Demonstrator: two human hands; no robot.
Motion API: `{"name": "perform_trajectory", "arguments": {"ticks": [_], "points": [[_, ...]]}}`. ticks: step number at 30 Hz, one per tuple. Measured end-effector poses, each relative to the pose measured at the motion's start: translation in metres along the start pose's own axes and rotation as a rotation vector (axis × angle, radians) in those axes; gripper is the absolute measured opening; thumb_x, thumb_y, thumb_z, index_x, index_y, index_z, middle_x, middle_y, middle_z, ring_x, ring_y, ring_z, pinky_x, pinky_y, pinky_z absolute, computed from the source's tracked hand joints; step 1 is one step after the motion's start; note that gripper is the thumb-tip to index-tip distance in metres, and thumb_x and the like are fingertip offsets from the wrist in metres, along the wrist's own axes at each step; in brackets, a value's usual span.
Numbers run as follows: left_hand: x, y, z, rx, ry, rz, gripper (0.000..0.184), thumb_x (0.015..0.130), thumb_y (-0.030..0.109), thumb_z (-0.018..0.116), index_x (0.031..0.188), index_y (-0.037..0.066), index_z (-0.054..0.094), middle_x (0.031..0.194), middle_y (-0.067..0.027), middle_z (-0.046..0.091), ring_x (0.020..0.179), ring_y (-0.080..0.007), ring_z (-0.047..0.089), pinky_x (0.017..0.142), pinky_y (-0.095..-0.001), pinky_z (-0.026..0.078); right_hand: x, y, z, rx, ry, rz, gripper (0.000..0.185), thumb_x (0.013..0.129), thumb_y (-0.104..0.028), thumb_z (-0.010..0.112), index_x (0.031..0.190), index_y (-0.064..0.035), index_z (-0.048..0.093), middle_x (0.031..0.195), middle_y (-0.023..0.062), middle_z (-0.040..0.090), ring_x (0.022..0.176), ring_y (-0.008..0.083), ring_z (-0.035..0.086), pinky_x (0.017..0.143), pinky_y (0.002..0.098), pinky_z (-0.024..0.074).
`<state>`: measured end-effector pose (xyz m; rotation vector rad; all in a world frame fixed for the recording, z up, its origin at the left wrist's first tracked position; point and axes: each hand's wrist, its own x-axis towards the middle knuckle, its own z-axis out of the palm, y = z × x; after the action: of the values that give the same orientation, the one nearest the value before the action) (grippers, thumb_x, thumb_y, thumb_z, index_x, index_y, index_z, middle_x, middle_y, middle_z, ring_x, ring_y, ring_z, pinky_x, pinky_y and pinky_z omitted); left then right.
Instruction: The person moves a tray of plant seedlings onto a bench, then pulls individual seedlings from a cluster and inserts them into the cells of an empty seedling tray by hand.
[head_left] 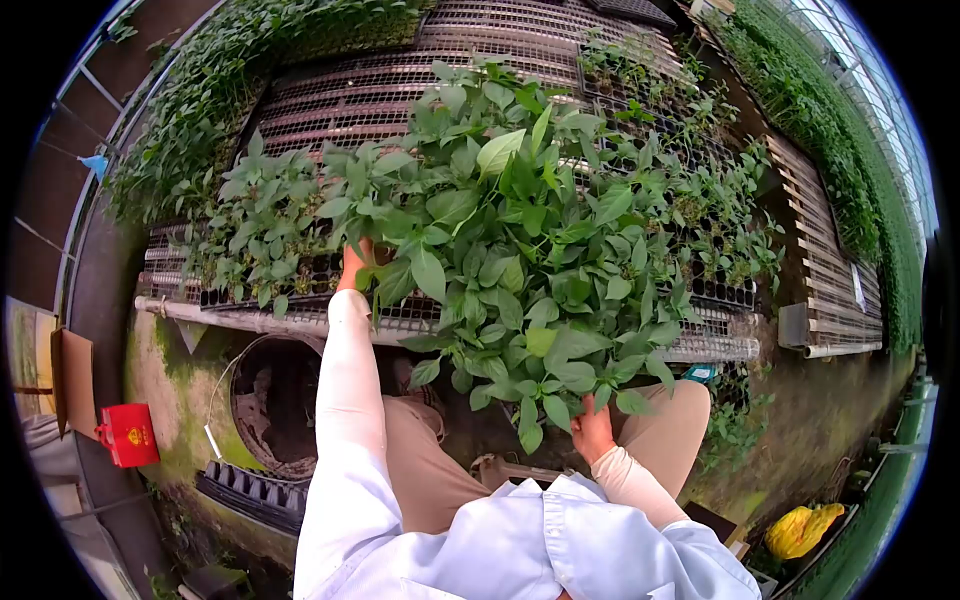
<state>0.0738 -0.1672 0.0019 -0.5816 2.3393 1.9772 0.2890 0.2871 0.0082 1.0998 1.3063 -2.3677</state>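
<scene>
A dense mass of leafy green seedlings [520,250] spreads over the bench edge in front of me and hangs over my lap. My left hand [358,262] reaches in at its left side; leaves cover the fingertips, so what they hold is hidden. Under the lower right edge of the foliage is my right hand [593,430], its fingers curled up against the leaves and whatever lies beneath them. Smaller seedlings in black cell trays [738,293] stand to the right, and more seedlings [260,225] are at the left.
The slatted bench [350,110] extends behind the plants, with a pale front rail [250,318]. Below it at left are a round black tub [275,400], black trays [250,498] and a red box [130,435]. A yellow bag [803,530] lies at lower right.
</scene>
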Motion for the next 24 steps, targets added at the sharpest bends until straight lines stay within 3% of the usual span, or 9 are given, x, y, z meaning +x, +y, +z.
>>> {"name": "perform_trajectory", "arguments": {"ticks": [2, 6, 7, 11, 19, 24], "points": [[0.016, -0.03, 0.009, -0.05, 0.144, -0.047, 0.028, 0.087, 0.025, 0.058, 0.103, 0.004, 0.07, 0.096, -0.0096, 0.071, 0.083, -0.0236, 0.067, 0.074, -0.0397, 0.053, -0.003, -0.002, 0.003, -0.004, 0.05, 0.002, 0.007, 0.102, -0.017, 0.048, 0.106, -0.0202, 0.053, 0.086, -0.0079, 0.052, 0.062, 0.007, 0.042, 0.047, 0.0229, 0.0279], [0.051, -0.083, 0.045, -0.066, 0.139, -0.186, 0.029, 0.088, 0.026, 0.059, 0.104, 0.004, 0.069, 0.096, -0.0096, 0.071, 0.083, -0.0233, 0.067, 0.074, -0.0396, 0.053, 0.001, 0.003, 0.002, -0.01, 0.084, 0.026, 0.01, 0.104, -0.026, 0.048, 0.104, -0.0189, 0.054, 0.08, -0.0066, 0.053, 0.062, 0.0075, 0.044, 0.048, 0.0227, 0.0309], [0.06, -0.088, 0.054, -0.058, 0.134, -0.213, 0.03, 0.088, 0.026, 0.059, 0.104, 0.004, 0.069, 0.096, -0.0096, 0.071, 0.083, -0.0232, 0.067, 0.074, -0.0395, 0.053, 0.006, 0.009, -0.005, -0.014, 0.064, 0.03, 0.01, 0.103, -0.022, 0.049, 0.111, -0.0219, 0.054, 0.087, -0.0065, 0.052, 0.066, 0.0087, 0.046, 0.049, 0.0237, 0.032], [0.087, -0.11, 0.082, -0.024, 0.136, -0.283, 0.031, 0.088, 0.027, 0.059, 0.105, 0.004, 0.069, 0.096, -0.0095, 0.071, 0.082, -0.0229, 0.066, 0.073, -0.0393, 0.053, 0.005, 0.016, -0.008, 0.005, -0.004, -0.079, 0.015, 0.103, -0.02, 0.047, 0.117, -0.0216, 0.051, 0.089, -0.0062, 0.05, 0.066, 0.0068, 0.045, 0.05, 0.0223, 0.0319], [0.109, -0.109, 0.105, -0.011, 0.157, -0.255, 0.033, 0.089, 0.03, 0.059, 0.106, 0.004, 0.069, 0.095, -0.0094, 0.071, 0.081, -0.0223, 0.066, 0.072, -0.0389, 0.053, -0.004, -0.002, -0.001, 0.058, -0.022, -0.011, 0.017, 0.105, -0.018, 0.042, 0.121, -0.018, 0.049, 0.079, -0.0049, 0.047, 0.059, 0.0068, 0.04, 0.049, 0.0227, 0.0304], [0.104, -0.077, 0.1, 0.003, 0.13, -0.141, 0.034, 0.089, 0.031, 0.059, 0.107, 0.004, 0.069, 0.095, -0.0093, 0.071, 0.08, -0.0219, 0.066, 0.072, -0.0387, 0.053, -0.022, -0.03, 0.008, 0.116, 0.07, -0.017, 0.007, 0.102, -0.014, 0.049, 0.103, -0.0178, 0.055, 0.076, -0.0081, 0.048, 0.057, 0.005, 0.038, 0.048, 0.0225, 0.0286]]}}
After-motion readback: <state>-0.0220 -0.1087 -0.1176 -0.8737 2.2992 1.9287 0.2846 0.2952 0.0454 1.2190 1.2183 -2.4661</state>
